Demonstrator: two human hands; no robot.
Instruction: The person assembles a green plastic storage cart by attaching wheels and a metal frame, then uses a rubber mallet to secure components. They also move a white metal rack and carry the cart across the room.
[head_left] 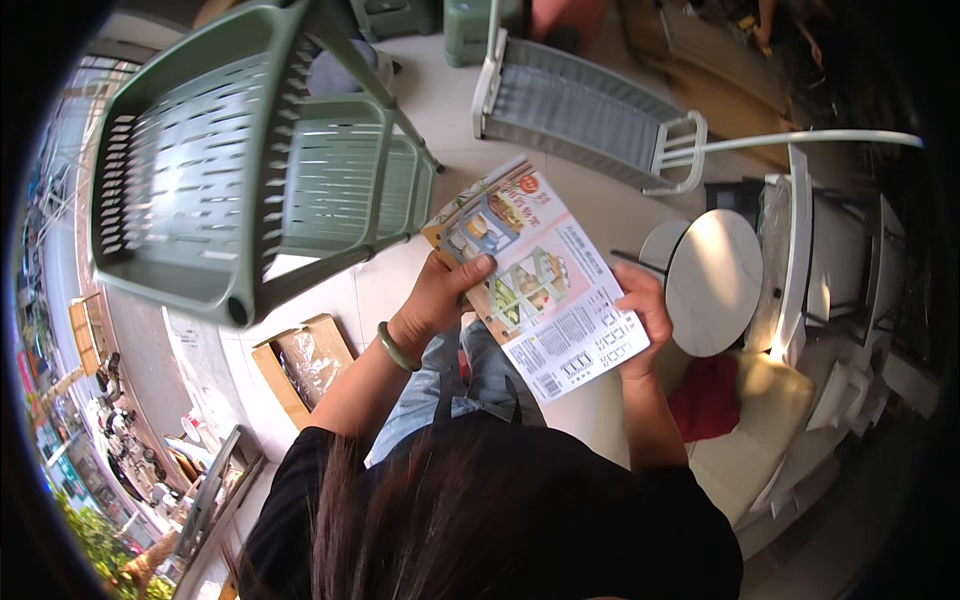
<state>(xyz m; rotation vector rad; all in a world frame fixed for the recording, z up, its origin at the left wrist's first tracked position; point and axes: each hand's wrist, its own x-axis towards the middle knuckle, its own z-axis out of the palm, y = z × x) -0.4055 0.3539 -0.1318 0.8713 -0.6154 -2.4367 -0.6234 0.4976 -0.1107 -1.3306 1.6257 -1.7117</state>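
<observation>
Between my two hands I hold a printed leaflet (545, 290), tilted, with pictures of a tiered shelf and small diagrams along its lower right part. My left hand (447, 290) pinches its left edge, thumb on the front; a green bangle circles that wrist. My right hand (645, 312) grips the right edge, its fingers partly behind the sheet. To the upper left stands a green plastic tiered rack (255, 180) with slotted baskets, close to the leaflet but apart from it.
An open cardboard box (305, 365) with clear plastic inside lies on the floor at left. A grey rack with white tube ends (580, 105) lies at the far side. Round marble-look tabletops (715, 283) and a cream seat with a red cloth (705, 398) are at right.
</observation>
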